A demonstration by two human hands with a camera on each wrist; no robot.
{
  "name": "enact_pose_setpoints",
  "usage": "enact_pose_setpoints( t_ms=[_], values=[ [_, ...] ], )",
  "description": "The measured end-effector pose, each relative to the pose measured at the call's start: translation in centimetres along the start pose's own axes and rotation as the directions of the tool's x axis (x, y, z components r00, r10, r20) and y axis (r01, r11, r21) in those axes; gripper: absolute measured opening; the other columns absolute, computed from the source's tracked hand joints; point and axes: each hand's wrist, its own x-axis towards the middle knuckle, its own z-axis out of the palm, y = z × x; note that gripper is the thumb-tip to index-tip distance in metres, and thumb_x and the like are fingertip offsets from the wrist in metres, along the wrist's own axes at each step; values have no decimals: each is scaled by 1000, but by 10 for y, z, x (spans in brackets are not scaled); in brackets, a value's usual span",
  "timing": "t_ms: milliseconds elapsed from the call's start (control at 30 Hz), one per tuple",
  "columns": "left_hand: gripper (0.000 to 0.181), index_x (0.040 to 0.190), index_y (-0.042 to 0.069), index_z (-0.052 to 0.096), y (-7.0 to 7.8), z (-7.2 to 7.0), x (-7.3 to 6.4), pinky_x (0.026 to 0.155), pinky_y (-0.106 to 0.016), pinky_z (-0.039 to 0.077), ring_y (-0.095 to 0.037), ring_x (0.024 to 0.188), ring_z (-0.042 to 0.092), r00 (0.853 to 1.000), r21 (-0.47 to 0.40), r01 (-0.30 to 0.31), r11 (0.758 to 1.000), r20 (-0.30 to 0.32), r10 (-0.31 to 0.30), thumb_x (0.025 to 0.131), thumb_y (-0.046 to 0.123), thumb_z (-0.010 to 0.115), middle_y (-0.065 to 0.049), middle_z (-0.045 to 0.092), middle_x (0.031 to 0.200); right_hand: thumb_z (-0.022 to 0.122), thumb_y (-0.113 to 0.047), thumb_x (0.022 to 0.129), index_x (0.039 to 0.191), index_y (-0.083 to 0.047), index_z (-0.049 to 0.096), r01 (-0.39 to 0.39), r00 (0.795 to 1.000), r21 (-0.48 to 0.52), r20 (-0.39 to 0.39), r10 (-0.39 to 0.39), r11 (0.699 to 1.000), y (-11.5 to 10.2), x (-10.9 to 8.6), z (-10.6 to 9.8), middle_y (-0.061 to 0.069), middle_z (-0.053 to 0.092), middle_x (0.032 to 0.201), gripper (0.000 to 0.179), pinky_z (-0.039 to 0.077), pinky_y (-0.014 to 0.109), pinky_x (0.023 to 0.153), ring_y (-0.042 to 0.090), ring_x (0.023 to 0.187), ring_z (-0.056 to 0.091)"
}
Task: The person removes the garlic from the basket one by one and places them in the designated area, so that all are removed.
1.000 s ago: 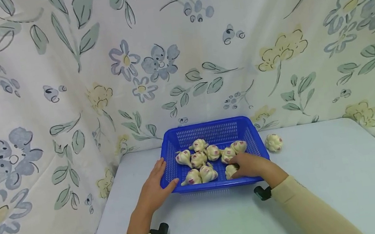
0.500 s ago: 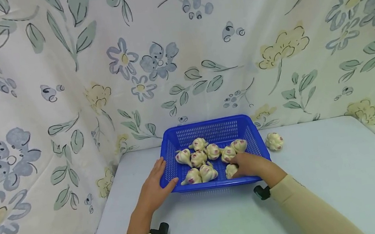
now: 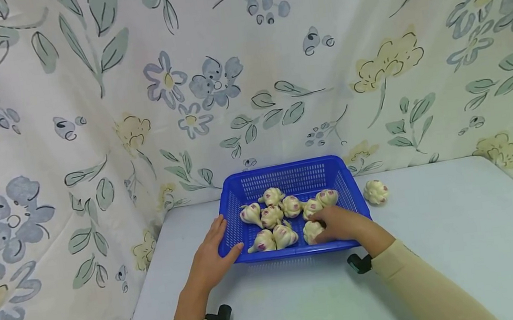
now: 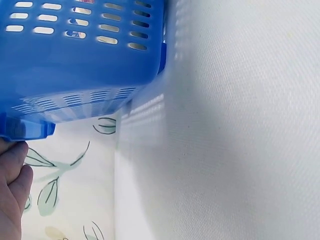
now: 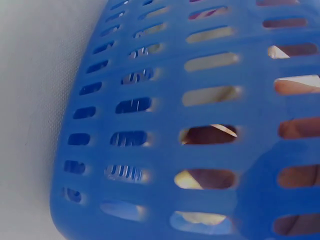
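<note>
A blue plastic basket (image 3: 291, 252) with slotted walls stands on the table, several garlic bulbs (image 3: 272, 217) lying in it. At its left front corner is my left hand (image 3: 208, 260), fingers extended along the left rim and thumb spread toward the front rim. The left wrist view has its fingers (image 4: 19, 185) right at the basket's rim. My right hand (image 3: 343, 224) reaches over the front right rim and grips a garlic bulb (image 3: 312, 231) inside, partly covering it. From the right wrist, the slotted wall (image 5: 210, 150) hides most of the hand and the bulb.
Another garlic bulb (image 3: 376, 192) lies on the white table (image 3: 442, 244), just right of the basket. Behind the basket hangs a floral cloth (image 3: 247, 76), which also runs down the left side. A small black device (image 3: 219, 317) sits at the left wrist.
The bulb at my right hand has shifted slightly left and shows more of itself. My left hand has stayed at the basket's corner.
</note>
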Motion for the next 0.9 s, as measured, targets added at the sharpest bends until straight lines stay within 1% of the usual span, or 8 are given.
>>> enact_pose_setpoints(
  t_ms=[100, 233, 433, 567, 700, 800, 900],
  values=[
    [85, 156, 14, 30, 1, 0, 0, 115, -57, 29, -27, 151, 23, 1000, 1, 7, 1000, 5, -7, 90, 58, 61, 0, 21, 165, 79, -35, 82, 132, -10, 63, 16, 1000, 19, -23, -16, 1000, 0, -1, -1, 6, 66, 127, 58, 48, 51, 102, 21, 110, 61],
    [84, 156, 14, 30, 2, -1, 0, 115, -56, 29, -28, 151, 22, 1000, -1, 15, 1000, 11, -15, 90, 54, 63, 0, 21, 165, 80, -40, 81, 133, -10, 62, 65, 996, 59, -64, -61, 996, 0, -1, -2, 6, 64, 130, 63, 48, 51, 103, 24, 116, 60],
    [85, 155, 14, 30, 1, 0, 1, 115, -56, 29, -28, 151, 23, 1000, -1, 14, 1000, 7, -14, 89, 58, 61, -2, 23, 164, 79, -46, 80, 130, -14, 62, 135, 984, 121, -133, -119, 983, 1, -2, -5, 3, 66, 125, 62, 52, 47, 98, 20, 110, 61],
    [86, 155, 14, 31, -1, 1, 1, 115, -56, 29, -28, 150, 23, 1000, -9, 8, 1000, 0, -8, 89, 60, 60, -2, 23, 164, 78, -47, 80, 135, -14, 60, 154, 977, 173, -174, -123, 973, 1, -4, -7, 3, 64, 127, 66, 52, 47, 97, 21, 111, 60],
    [86, 155, 14, 31, -2, 1, 1, 115, -55, 29, -27, 151, 23, 1000, -25, 1, 1000, 1, -1, 89, 60, 60, 1, 22, 164, 78, -47, 80, 139, -16, 57, 156, 969, 213, -223, -108, 965, 0, -9, -8, 5, 62, 132, 70, 51, 50, 99, 25, 116, 58],
    [85, 155, 14, 31, -3, 2, 1, 115, -55, 30, -25, 151, 23, 1000, -28, 1, 1000, 4, -1, 89, 61, 59, 3, 21, 164, 79, -46, 80, 138, -19, 58, 166, 958, 230, -267, -102, 959, 2, -10, -8, 6, 60, 135, 67, 48, 50, 103, 27, 123, 56],
    [85, 155, 14, 31, -1, 1, 1, 115, -55, 29, -26, 151, 23, 1000, -33, 6, 999, 7, -6, 90, 59, 60, 4, 21, 164, 80, -40, 81, 137, -19, 58, 191, 945, 267, -312, -103, 945, 1, -11, -9, 7, 57, 139, 64, 46, 49, 106, 30, 130, 53]
  ],
)
